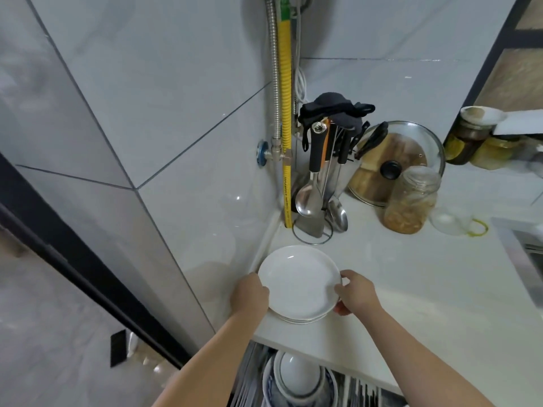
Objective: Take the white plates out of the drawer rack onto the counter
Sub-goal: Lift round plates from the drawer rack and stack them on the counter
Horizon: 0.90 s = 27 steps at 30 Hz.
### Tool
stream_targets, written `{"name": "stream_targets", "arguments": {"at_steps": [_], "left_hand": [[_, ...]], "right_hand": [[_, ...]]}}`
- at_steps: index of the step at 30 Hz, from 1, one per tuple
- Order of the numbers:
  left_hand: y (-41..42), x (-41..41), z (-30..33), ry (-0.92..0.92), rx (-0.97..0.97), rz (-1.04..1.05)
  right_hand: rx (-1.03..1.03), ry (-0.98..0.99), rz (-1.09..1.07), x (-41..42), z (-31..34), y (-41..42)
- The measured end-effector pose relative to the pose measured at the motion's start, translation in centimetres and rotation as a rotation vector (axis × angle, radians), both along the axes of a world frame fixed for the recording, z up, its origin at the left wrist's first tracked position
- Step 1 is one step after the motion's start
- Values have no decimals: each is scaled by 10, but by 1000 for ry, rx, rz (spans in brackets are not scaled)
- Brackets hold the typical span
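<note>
A small stack of white plates (pixel 298 280) lies on the white counter (pixel 411 274), close to the left wall. My left hand (pixel 249 295) grips the stack's left rim and my right hand (pixel 357 292) grips its right rim. Below the counter's front edge the drawer rack (pixel 249 377) stands pulled out, with a white bowl (pixel 299 374) nested in blue-patterned dishes. Whether the stack rests fully on the counter or hovers just over it, I cannot tell.
A utensil holder (pixel 320 183) with ladles and spatulas stands in the corner behind the plates. To its right are a glass lid (pixel 411 154), a glass jar (pixel 411 201) and a small clear cup (pixel 446 221). A sink edge (pixel 526 259) shows at the far right.
</note>
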<state>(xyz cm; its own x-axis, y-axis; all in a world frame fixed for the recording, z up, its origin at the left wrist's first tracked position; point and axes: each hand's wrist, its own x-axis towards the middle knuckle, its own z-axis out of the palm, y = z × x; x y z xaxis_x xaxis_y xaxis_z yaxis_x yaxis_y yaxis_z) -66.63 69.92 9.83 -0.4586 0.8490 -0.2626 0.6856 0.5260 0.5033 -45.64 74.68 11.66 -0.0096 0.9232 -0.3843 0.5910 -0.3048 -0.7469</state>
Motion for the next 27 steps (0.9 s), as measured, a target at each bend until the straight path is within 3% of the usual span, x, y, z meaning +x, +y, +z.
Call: {"name": "stream_targets", "arguments": {"at_steps": [9, 18, 24, 27], "left_hand": [[19, 2, -12, 194, -64, -51], [18, 4, -16, 165, -57, -21], [-4, 14, -13, 130, -27, -8], [-27, 31, -7, 210, -77, -40]], "right_hand": [[-27, 6, -27, -2, -21, 12], [-11, -19, 7, -3, -32, 14], [47, -120, 120, 10, -25, 2], [65, -252, 187, 25, -18, -15]]}}
